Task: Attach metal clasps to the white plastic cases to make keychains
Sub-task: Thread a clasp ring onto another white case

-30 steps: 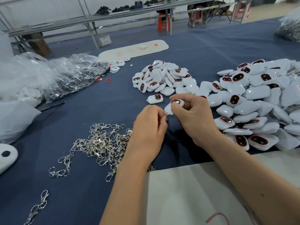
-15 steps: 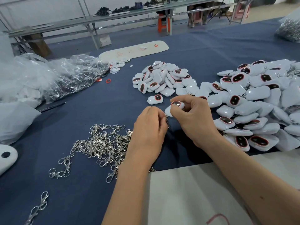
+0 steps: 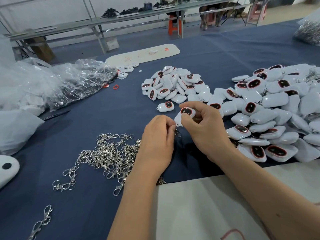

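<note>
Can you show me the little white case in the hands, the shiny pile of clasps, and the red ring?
case (image 3: 186, 113), head view, its dark oval window
clasps (image 3: 110, 155), head view, middle of the pile
red ring (image 3: 115, 87), head view, its rim

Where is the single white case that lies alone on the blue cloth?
In the head view, the lone white case lies centre, just below the smaller case pile and up-left of the right hand.

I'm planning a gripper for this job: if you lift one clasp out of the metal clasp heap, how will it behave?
Probably not cleanly: the clasp heap looks interlocked, with rings and hooks overlapping, so neighbours would likely trail up as a floppy chain. Each piece seems jointed, so it should dangle, like the clasp below the left hand. The shiny metal may be slippery.
</note>
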Motion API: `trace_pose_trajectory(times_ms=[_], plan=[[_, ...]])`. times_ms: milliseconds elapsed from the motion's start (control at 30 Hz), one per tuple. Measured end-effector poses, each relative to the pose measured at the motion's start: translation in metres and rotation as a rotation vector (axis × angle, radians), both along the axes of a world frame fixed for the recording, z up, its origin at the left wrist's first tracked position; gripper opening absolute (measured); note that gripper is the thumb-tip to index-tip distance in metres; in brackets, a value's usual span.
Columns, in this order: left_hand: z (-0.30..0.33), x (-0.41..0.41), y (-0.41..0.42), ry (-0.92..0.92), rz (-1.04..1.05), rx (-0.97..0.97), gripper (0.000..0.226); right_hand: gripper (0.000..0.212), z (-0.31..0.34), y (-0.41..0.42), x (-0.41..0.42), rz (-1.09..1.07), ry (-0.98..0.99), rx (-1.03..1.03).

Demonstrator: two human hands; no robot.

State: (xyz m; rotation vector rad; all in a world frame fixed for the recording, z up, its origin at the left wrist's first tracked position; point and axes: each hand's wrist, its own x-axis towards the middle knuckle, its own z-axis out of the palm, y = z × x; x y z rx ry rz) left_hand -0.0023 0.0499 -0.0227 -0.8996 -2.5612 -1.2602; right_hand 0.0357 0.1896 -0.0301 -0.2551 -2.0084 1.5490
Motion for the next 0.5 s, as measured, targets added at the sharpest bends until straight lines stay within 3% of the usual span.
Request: trace_pose_trajectory(times_ms=[500], plan=[[-0.0013, 0.0010, 0.0024, -0.062, -0.033, 0.053, 0.022, 0.014, 0.0004, -0.0001, 0.0001, -0.047, -0.004, -0.024]])
